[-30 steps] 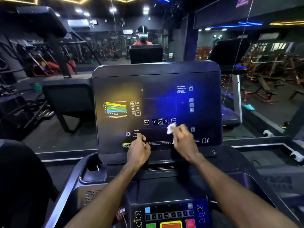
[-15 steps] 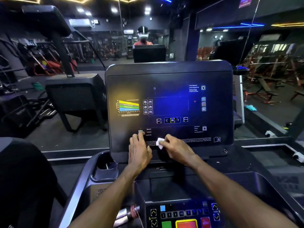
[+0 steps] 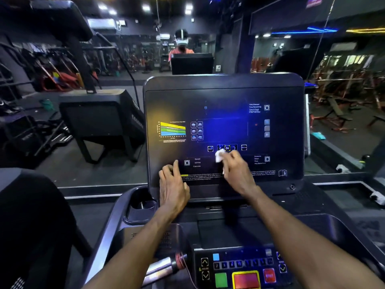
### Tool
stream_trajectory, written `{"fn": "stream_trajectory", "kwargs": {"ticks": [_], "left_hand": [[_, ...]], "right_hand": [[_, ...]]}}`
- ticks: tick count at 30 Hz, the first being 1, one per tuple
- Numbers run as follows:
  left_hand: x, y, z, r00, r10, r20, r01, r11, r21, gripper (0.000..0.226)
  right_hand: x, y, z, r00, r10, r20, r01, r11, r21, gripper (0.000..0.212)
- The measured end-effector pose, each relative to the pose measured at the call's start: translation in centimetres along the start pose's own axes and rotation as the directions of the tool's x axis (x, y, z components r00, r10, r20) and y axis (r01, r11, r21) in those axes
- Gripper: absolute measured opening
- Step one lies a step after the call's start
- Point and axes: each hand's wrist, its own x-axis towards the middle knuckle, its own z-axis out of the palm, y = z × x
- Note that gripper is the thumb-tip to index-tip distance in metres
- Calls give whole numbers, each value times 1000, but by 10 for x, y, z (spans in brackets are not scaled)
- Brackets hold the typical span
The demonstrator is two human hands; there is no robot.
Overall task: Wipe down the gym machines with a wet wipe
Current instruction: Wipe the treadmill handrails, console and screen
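Wipe, small white and crumpled (image 3: 219, 155): your right hand (image 3: 237, 174) pinches it against the dark glossy treadmill console (image 3: 225, 97); left hand (image 3: 173, 184) braces flat, grip released.

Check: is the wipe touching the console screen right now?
Touching. The head view shows the right hand pressing the white wipe flat against the console screen just below the OK button, no gap visible.

**Commercial gym, dim-lit**

Treadmill console (image 3: 224, 130) with speed, incline and calorie readouts up front. Keypad (image 3: 241, 268) below. Wall mirror (image 3: 343, 101) reflects weight benches and racks. Neon ceiling strips (image 3: 320, 30). More machines (image 3: 100, 122) on the left.
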Motion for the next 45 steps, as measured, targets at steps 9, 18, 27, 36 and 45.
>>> {"fn": "stream_trajectory", "kwargs": {"ticks": [9,18,27,36,45], "left_hand": [[0,-14,-7,998,-9,-59,11,999,36,73],[0,-28,-12,998,-14,-64,18,997,71,74],[9,-39,-20,994,-35,-105,40,998,53,71],[13,-53,-24,990,-59,-126,52,997,-65,74],[16,-71,-25,981,-76,-180,35,974,-224,67]], "right_hand": [[-3,-32,14,897,-304,321,342,937,-71,30],[-5,-56,21,795,-418,439,471,882,-13,31],[-1,-77,30,876,-336,345,326,941,88,38],[16,-84,44,969,-175,175,167,984,58,47],[34,-96,49,967,-182,177,185,983,-2,47]]}}
